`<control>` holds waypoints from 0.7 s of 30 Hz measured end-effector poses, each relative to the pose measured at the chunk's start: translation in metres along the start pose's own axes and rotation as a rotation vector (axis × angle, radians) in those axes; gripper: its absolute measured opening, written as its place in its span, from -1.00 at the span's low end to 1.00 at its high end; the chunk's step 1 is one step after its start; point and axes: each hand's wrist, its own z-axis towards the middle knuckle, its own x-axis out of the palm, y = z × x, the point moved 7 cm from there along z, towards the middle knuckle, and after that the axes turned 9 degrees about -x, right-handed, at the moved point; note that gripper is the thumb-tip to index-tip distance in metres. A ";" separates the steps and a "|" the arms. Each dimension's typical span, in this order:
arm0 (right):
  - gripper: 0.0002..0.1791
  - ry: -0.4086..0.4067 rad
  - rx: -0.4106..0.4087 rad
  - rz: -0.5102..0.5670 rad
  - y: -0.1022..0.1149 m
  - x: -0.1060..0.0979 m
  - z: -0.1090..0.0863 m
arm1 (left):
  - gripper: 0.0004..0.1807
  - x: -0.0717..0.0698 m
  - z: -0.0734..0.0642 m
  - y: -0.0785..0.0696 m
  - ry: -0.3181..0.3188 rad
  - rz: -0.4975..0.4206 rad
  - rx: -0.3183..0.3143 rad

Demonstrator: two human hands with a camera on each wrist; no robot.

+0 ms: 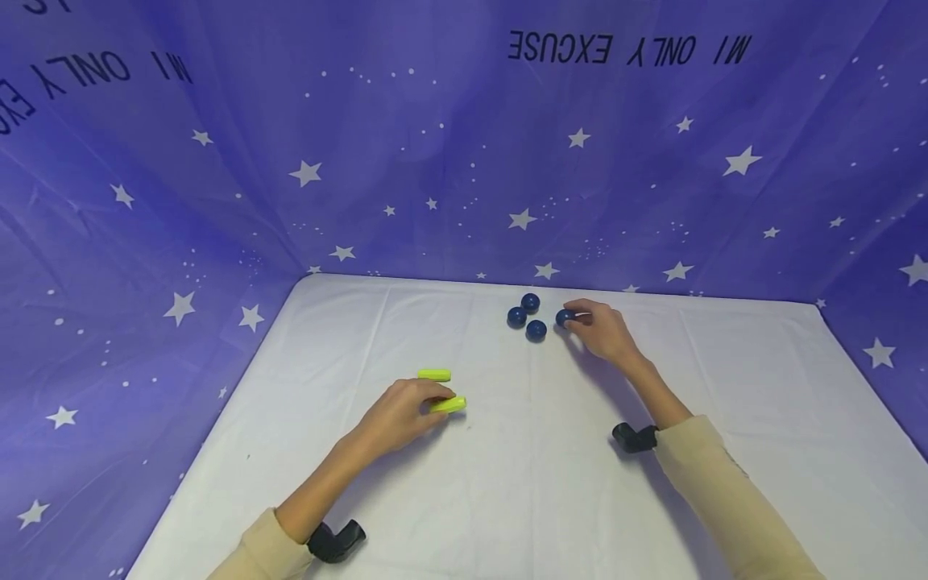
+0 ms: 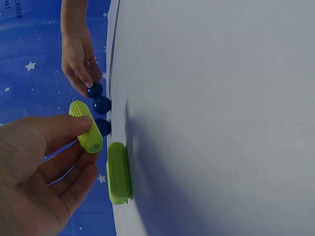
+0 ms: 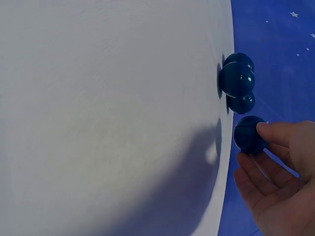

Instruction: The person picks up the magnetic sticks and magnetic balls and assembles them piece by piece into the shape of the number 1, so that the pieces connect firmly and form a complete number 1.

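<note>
Between thumb and fingers, my left hand [image 1: 403,412] pinches a yellow-green ribbed block [image 2: 86,128], raised off the table in the left wrist view. A second yellow-green block [image 1: 434,374] lies on the table just beyond that hand. Farther back, my right hand [image 1: 602,330] pinches a dark blue ball [image 3: 250,134] between thumb and fingertips. Just left of it, three matching balls rest close together: a rear one [image 1: 531,303], a left one [image 1: 516,316] and a front one [image 1: 536,330]. The held ball sits apart from them.
A white cloth [image 1: 507,483] covers the table. Purple-blue curtains [image 1: 435,161] with white stars and lettering rise behind and at both sides. Each wrist wears a black camera mount, one on the left [image 1: 337,541] and one on the right [image 1: 634,437].
</note>
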 end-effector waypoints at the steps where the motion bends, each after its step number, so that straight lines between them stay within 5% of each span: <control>1: -0.59 0.001 0.007 0.003 -0.001 -0.001 -0.001 | -0.72 0.001 0.001 -0.001 0.001 -0.005 0.005; 8: -0.58 0.000 0.030 0.011 -0.007 -0.006 -0.006 | -0.70 0.011 0.009 -0.012 0.007 -0.043 0.039; 21: -0.58 0.000 0.046 0.032 -0.009 -0.008 -0.011 | -0.71 0.032 0.022 -0.023 0.026 -0.083 0.008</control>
